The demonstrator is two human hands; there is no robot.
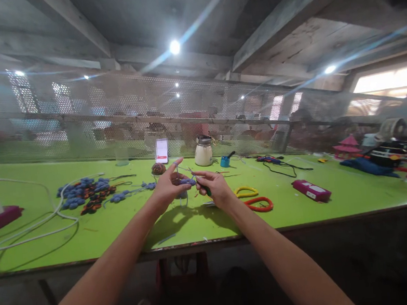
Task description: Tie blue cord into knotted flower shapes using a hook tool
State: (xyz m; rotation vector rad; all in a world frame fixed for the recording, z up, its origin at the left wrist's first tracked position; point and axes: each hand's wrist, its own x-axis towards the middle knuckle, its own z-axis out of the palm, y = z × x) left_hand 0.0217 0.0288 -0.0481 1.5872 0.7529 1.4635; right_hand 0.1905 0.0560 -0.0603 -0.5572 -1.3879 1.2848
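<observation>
Over the green table (125, 238), my left hand (167, 188) pinches a small blue crochet piece (187, 182), with its index finger raised and blue yarn (177, 170) running over it. My right hand (215, 186) is closed around a crochet hook (204, 188) with a dark handle, its tip at the crochet piece. The two hands nearly meet. Beneath and beside the right wrist lie scissors (261, 208) with red and yellow handle loops, their blades partly hidden. A multicoloured yarn ball (158, 169) sits behind my left hand.
Left are blue crocheted pieces (73, 195), dark-orange ones (98, 198) and a looping white cable (62, 216). A phone (161, 150), a cream jug (203, 153) and a blue pot (225, 161) stand along the back by a perforated screen (130, 116). A purple box (311, 190) lies right.
</observation>
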